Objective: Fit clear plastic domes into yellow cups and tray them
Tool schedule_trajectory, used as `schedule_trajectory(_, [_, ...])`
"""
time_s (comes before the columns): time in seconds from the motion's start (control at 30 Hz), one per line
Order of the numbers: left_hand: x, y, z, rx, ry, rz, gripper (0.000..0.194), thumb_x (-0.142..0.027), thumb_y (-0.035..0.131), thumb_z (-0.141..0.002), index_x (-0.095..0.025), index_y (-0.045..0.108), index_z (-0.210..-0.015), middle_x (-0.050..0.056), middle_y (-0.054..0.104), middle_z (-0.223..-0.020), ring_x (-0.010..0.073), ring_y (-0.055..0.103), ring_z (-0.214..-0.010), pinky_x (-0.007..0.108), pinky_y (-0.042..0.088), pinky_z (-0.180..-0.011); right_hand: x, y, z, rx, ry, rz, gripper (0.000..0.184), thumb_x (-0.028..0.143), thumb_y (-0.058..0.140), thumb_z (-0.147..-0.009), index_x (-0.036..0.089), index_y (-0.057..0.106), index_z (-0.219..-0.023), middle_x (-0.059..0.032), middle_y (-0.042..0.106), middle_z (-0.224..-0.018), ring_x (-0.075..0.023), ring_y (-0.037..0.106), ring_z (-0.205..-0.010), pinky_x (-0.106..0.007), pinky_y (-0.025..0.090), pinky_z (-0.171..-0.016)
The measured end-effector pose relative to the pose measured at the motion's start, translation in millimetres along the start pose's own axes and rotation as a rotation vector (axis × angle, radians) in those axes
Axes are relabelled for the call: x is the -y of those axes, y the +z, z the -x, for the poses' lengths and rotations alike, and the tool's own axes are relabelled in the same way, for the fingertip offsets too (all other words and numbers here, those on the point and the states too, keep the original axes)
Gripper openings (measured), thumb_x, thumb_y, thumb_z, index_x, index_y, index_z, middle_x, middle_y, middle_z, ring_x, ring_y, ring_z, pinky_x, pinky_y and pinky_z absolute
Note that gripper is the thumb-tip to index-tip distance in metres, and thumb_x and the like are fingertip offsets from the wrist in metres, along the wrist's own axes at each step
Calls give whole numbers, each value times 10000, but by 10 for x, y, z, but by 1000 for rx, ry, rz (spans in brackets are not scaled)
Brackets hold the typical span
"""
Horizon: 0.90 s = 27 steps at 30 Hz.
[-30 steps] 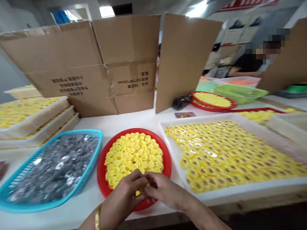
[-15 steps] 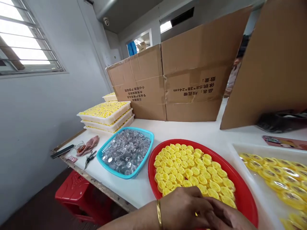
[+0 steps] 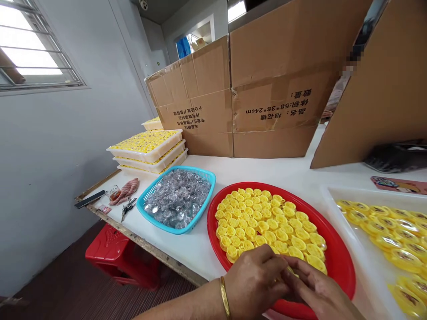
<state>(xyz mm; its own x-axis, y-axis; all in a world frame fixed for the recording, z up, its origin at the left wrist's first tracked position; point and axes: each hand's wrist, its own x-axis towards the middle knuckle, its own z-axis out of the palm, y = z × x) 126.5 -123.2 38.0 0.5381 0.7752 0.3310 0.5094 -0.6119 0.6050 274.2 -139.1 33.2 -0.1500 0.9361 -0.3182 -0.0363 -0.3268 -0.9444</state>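
Between blue basket and red tray: a narrow strip of white tabletop (image 3: 213, 222), open.
Behind red tray: bare tabletop up to the brown cardboard panels (image 3: 267, 106), which stand upright as a wall.
Left of blue plastic basket (image 3: 176, 229): metal keys (image 3: 127, 208) near its rim.
Right of round red plastic tray (image 3: 340, 266): the raised rim of a white plastic tray (image 3: 350, 244).

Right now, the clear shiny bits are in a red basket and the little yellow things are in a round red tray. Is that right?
Almost! The basket with the clear shiny bits is light blue, not red, as the head view shows. The little yellow things are in a round red tray, just as you said.
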Motion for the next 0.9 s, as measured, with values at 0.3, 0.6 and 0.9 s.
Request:
schedule_trajectory(0.3, [95, 59, 106, -242, -483, 704, 242, -293, 671, -773, -174, 690, -983, 35, 635, -823, 116, 590, -657, 226, 512, -564, -50, 13, 94, -198, -267, 355, 375, 341, 580, -791, 167, 579, -1124, -87, 709, -940, -211, 683, -822, -345, 551, -761])
schedule_trajectory(0.6, [34, 89, 64, -234, -550, 879, 120, -252, 733, -713, -153, 712, -777, 12, 672, -713, 95, 608, -538, 210, 524, -525, -46, 38, 157, -234, -296, 521, 324, 231, 603, -797, 161, 584, -1113, -91, 712, -918, -218, 682, -820, -350, 539, -742])
schedule_trajectory(0.9, [56, -39, 12, -206, -468, 831, 122, -255, 720, -724, -145, 727, -774, 10, 637, -716, 107, 617, -499, 229, 539, -462, -6, -72, 129, 32, -254, 186, 382, 325, 510, -895, 167, 547, -1242, -56, 708, -939, -171, 698, -854, -333, 551, -807])
